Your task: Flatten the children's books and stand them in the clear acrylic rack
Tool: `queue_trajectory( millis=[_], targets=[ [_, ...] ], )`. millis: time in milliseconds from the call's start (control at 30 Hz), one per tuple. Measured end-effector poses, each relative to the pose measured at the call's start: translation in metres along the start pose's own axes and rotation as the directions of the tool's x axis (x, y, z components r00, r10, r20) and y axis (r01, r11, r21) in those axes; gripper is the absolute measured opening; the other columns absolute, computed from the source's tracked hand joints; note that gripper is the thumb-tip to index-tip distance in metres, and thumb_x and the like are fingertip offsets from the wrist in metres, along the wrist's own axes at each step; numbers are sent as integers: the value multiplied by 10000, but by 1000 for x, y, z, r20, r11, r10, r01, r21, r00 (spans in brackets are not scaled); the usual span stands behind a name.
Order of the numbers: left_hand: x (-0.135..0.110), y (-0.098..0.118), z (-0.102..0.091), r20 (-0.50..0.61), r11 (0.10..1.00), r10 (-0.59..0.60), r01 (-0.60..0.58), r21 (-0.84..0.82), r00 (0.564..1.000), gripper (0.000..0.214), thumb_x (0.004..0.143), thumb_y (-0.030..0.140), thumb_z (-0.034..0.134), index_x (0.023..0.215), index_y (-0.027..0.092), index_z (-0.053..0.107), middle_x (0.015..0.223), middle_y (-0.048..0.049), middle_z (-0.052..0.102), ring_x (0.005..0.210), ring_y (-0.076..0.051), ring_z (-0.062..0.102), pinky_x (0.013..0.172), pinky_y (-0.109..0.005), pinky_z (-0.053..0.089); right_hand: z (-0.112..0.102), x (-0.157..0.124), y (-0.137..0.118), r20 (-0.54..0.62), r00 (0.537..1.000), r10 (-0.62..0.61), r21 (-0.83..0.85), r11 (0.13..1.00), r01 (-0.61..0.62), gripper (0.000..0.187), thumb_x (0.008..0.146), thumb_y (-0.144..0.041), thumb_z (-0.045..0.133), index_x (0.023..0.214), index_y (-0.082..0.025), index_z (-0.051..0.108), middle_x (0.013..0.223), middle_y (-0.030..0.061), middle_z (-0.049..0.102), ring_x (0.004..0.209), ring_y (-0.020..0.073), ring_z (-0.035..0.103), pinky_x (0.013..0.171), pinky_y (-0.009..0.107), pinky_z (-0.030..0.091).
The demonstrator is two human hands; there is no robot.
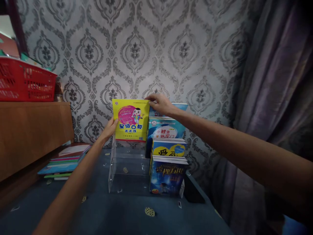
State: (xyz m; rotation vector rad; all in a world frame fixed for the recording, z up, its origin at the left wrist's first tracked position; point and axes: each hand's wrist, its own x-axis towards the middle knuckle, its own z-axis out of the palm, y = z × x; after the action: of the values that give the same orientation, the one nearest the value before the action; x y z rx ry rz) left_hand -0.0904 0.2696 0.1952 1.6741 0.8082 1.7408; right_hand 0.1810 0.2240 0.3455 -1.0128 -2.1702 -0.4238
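A yellow workbook (131, 120) with a pink circle and a cartoon child stands upright at the back left of a clear tiered book rack (129, 182). My left hand (111, 128) grips its left edge, thumb on the cover. At its top right corner, my right hand (160, 103) pinches the edge with bent fingers. Books fill the right side of the rack in steps: a light blue book (181, 107) behind, a blue-green book (166, 129), yellow-and-blue books (168, 148), and dark blue books (167, 178) in front. My right forearm partly covers the back ones.
On the left, a stack of books and folders (65, 161) lies on the blue patterned cloth (117, 215), beside a wooden cabinet (34, 137) with a red basket (26, 80) on top. A dark flat object (194, 191) lies right of the rack. A curtain (264, 107) hangs at right.
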Motion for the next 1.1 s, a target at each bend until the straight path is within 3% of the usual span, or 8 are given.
queue_trajectory(
  millis=[167,300,467,600,733,900,1100],
  targets=[
    [-3,0,-1,8,999,-9,9,-31,1000,541,790,589,672,1161,197,626,1113,-57,740,1029,-253,676,907,-370,544,-11,0,-8,57,997,57,114,991,-63,377,837,-95,505,1144,-149,717,838,63,736,726,192,644,731,328,523],
    [-4,1,-3,25,996,-30,32,-86,999,570,769,624,706,1156,210,641,1159,-71,736,1059,-257,682,928,-364,545,-18,-1,-12,124,987,99,191,974,-121,344,849,-83,505,1106,-159,721,795,47,726,659,172,630,672,307,524],
    [-3,2,-6,37,996,-39,41,-74,999,586,740,682,720,1072,206,649,1096,-76,743,1015,-252,693,886,-350,550,-21,-4,-9,74,992,103,227,967,-117,294,896,-128,514,1099,-167,722,850,53,745,714,179,661,687,299,538],
    [-4,3,-8,43,997,-49,51,-50,998,609,750,711,694,1083,205,627,1049,-61,740,957,-234,696,815,-327,555,-22,-8,-5,-1,994,111,253,962,-107,292,903,-139,516,1105,-153,727,974,91,766,871,222,697,778,338,554],
    [-5,6,-7,37,998,-33,34,-51,999,655,723,713,715,1096,185,618,1035,-57,740,946,-225,695,808,-319,555,-23,-16,-3,-25,995,97,232,969,-88,305,907,-147,522,1131,-120,727,1069,130,765,969,247,701,863,365,549],
    [-2,8,-2,7,998,-34,35,-58,999,650,691,712,737,1068,192,640,980,-43,759,904,-229,707,768,-316,564,-23,-16,-6,25,999,37,138,990,-40,340,905,-175,571,1218,-142,699,1187,132,739,1065,248,690,915,364,533],
    [2,8,2,-33,997,-57,56,-47,998,585,701,698,719,972,182,657,921,-52,767,850,-244,717,700,-321,563,-21,4,-10,134,991,29,-20,999,-27,346,865,-73,541,1117,-160,762,911,82,775,875,226,699,834,332,517]
  ],
)
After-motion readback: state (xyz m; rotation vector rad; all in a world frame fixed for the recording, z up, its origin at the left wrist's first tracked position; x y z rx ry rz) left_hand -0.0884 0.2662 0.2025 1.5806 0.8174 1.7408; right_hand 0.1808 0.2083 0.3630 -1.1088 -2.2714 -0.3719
